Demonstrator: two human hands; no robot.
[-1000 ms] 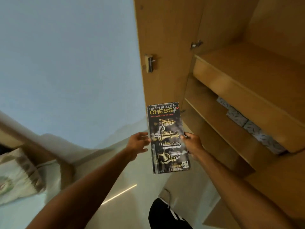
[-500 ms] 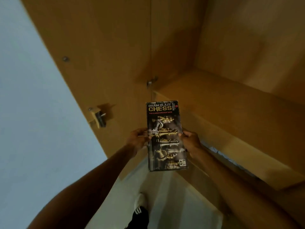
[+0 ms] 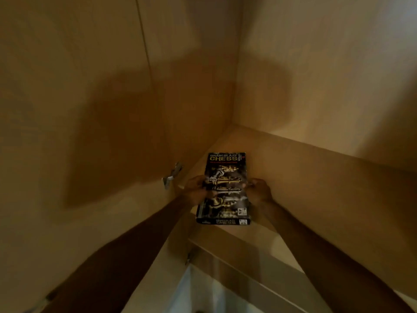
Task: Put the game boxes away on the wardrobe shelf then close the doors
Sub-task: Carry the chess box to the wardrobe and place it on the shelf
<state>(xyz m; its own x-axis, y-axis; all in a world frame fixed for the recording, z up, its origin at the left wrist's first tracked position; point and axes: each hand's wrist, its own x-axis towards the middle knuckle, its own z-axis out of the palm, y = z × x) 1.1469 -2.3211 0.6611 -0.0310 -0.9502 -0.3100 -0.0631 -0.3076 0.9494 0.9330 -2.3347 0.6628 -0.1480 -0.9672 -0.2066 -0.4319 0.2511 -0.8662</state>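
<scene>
A dark chess game box (image 3: 225, 177) with gold pieces printed on it lies lengthwise over the left end of the upper wardrobe shelf (image 3: 316, 177). Its near end juts slightly past the shelf's front edge. My left hand (image 3: 195, 188) grips the box's left long side and my right hand (image 3: 259, 190) grips its right long side. Both forearms reach up from below. Whether the box rests fully on the shelf board is hard to tell in the blur.
The open left wardrobe door (image 3: 79, 132) stands at the left, with a metal hinge (image 3: 172, 175) beside my left hand. The wardrobe's back wall (image 3: 327, 75) rises behind the shelf. A lower shelf edge (image 3: 248, 263) and pale floor (image 3: 198, 294) show below.
My view has tilted up from the floor and lower shelves to the upper shelf. Both hands have lifted the chess box upward and forward over that shelf.
</scene>
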